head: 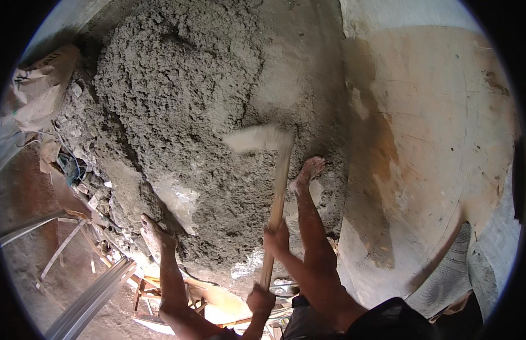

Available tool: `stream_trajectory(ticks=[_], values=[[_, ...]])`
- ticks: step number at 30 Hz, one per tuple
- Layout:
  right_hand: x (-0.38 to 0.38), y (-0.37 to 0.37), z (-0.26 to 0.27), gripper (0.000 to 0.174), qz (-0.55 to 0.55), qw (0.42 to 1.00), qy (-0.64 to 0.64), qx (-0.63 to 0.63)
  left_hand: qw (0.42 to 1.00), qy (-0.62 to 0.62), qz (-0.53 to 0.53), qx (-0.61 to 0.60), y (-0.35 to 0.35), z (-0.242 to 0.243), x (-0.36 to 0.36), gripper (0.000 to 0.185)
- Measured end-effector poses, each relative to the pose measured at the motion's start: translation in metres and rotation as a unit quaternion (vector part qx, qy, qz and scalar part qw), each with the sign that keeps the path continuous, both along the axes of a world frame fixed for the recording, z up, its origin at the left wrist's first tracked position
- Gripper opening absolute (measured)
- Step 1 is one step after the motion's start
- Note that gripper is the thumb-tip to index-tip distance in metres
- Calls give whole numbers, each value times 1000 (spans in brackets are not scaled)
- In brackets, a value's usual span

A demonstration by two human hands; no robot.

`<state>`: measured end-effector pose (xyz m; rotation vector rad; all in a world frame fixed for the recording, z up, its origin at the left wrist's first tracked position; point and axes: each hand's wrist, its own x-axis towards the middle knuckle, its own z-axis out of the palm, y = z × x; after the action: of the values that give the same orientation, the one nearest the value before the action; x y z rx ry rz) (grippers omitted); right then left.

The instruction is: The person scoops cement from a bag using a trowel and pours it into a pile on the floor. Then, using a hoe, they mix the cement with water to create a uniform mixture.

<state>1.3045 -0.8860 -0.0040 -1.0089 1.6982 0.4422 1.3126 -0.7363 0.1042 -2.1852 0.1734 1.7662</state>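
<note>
Both my hands are closed around the wooden handle [279,191] of a hoe. My right hand [276,240] grips it partway up, and my left hand [261,298] holds it lower, near its end. The hoe's blade [258,138] is motion-blurred and points left over a broad bed of wet grey mortar [182,85]. Whether the blade touches the mortar, I cannot tell. My bare feet stand apart: the left foot [154,238] beside a groove at the bed's left side, the right foot [309,169] on mortar to the right of the handle.
A stained wall [433,127] borders the mortar on the right. At the left lie a torn paper sack [46,89] and rubble [97,195]. Long metal profiles [90,304] and wooden scraps [150,295] lie lower left. A grey mesh-patterned object [445,272] is at lower right.
</note>
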Motion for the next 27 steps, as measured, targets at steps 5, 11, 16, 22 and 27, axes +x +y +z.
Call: stream_trajectory(ticks=[5,11,16,22,27], values=[[73,-223,-139,17,-209,949,-207,-111,981,-51,68,-172,-184,-126,68,37],[32,-217,-163,14,-166,983,31,-64,984,61,35,-165,-179,-113,71,37],[-9,-10,-145,36,-294,946,129,45,992,121,-10,-44,2,-69,67,44],[-47,232,-27,34,-97,968,136,188,992,95,-11,79,178,72,16,47],[-42,227,45,25,-129,977,101,135,976,89,54,194,190,120,-36,41]])
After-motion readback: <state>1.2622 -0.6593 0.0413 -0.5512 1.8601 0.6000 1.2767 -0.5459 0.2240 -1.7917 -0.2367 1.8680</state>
